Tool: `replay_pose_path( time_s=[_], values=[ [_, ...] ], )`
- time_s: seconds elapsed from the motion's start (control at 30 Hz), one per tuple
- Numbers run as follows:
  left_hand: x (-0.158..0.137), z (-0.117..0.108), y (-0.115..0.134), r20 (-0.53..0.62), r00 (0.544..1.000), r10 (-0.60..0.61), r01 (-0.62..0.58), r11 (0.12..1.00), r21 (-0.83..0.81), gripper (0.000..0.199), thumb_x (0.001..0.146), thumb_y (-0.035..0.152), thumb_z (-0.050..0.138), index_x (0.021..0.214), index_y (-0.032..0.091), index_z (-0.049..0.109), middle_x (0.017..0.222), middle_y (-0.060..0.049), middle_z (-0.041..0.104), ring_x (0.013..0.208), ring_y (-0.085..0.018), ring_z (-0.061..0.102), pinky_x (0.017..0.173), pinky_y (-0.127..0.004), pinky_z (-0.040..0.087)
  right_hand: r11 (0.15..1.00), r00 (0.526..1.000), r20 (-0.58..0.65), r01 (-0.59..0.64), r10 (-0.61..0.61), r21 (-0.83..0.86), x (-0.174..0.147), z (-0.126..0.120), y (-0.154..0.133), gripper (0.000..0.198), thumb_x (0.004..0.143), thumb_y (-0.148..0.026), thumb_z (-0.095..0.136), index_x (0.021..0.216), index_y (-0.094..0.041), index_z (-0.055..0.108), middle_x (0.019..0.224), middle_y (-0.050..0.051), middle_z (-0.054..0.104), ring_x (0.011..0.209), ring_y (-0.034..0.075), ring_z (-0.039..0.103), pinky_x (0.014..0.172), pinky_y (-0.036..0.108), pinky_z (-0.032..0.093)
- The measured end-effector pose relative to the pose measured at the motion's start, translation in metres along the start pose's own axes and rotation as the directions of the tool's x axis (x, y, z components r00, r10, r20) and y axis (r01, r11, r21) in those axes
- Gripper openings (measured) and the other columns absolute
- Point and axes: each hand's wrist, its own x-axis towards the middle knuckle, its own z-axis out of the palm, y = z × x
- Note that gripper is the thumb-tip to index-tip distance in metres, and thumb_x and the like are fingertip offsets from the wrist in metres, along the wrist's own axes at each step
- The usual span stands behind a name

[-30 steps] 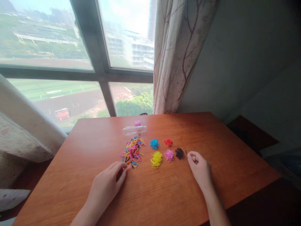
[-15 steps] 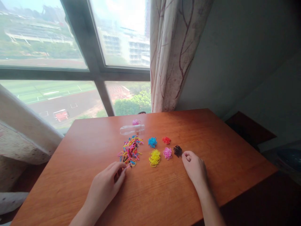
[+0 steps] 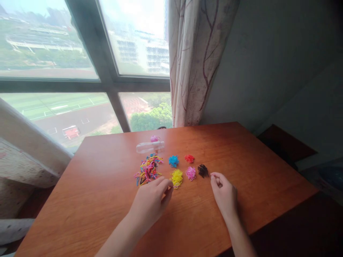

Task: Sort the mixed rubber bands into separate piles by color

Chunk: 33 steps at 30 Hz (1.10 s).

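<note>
My left hand (image 3: 152, 198) is closed in a pinch at the near edge of the yellow rubber band pile (image 3: 176, 177). A small pink rubber band (image 3: 175, 186) shows at its fingertips. My right hand (image 3: 225, 192) is also closed, thumb and finger together, just right of the black rubber band pile (image 3: 203, 170); whatever it may hold is too small to make out. Behind the left hand lies a mixed heap of coloured rubber bands (image 3: 149, 167). Separate small piles of blue bands (image 3: 173, 161), red bands (image 3: 189, 158) and pink bands (image 3: 190, 173) sit between the hands.
A clear plastic container (image 3: 150, 146) lies on its side behind the mixed heap, with a pink-purple object (image 3: 154, 139) by it. The wooden table (image 3: 88, 185) stands against a window; a patterned curtain (image 3: 191, 64) hangs at its back edge.
My left hand has moved right, from the near end of the mixed heap to the yellow pile, carrying the pink rubber band. My right hand has shifted slightly away from the black pile.
</note>
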Motion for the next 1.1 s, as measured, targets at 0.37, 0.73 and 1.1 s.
replay_pose_path(
  time_s=[0.37, 0.73, 1.1],
  values=[
    [0.080, 0.024, 0.030, 0.174, 0.983, -0.054, 0.021, 0.983, 0.182, 0.019, 0.092, 0.019, 0.045, 0.094, 0.018, 0.064, 0.094, -0.010, 0.071, 0.082, -0.023, 0.070, 0.065, -0.029, 0.051, 0.999, 0.999, 0.016, 0.037, -0.037, -0.019, -0.001, 0.003, 0.002, 0.036, 0.088, -0.046, 0.045, 0.091, -0.020, 0.070, 0.070, 0.004, 0.069, 0.063, 0.019, 0.062, 0.063, 0.027, 0.043],
    [0.077, 0.014, 0.026, 0.163, 0.984, -0.071, 0.053, 0.992, 0.113, 0.016, 0.090, 0.023, 0.050, 0.090, 0.020, 0.066, 0.090, -0.009, 0.073, 0.079, -0.021, 0.070, 0.064, -0.027, 0.047, 1.000, 0.999, 0.037, 0.027, -0.026, -0.012, -0.003, -0.001, -0.004, 0.037, 0.089, -0.044, 0.043, 0.094, -0.019, 0.070, 0.074, 0.006, 0.070, 0.067, 0.020, 0.063, 0.067, 0.028, 0.044],
    [-0.001, -0.033, -0.040, -0.003, 0.959, -0.283, 0.282, 0.956, 0.083, 0.022, 0.093, 0.033, 0.044, 0.089, 0.024, 0.063, 0.081, 0.001, 0.071, 0.066, -0.015, 0.063, 0.058, -0.023, 0.038, 0.963, 0.956, 0.124, 0.259, -0.267, 0.079, -0.028, 0.014, -0.052, 0.029, 0.093, -0.032, 0.044, 0.091, -0.019, 0.069, 0.070, 0.003, 0.068, 0.060, 0.015, 0.062, 0.060, 0.023, 0.041]
  ],
)
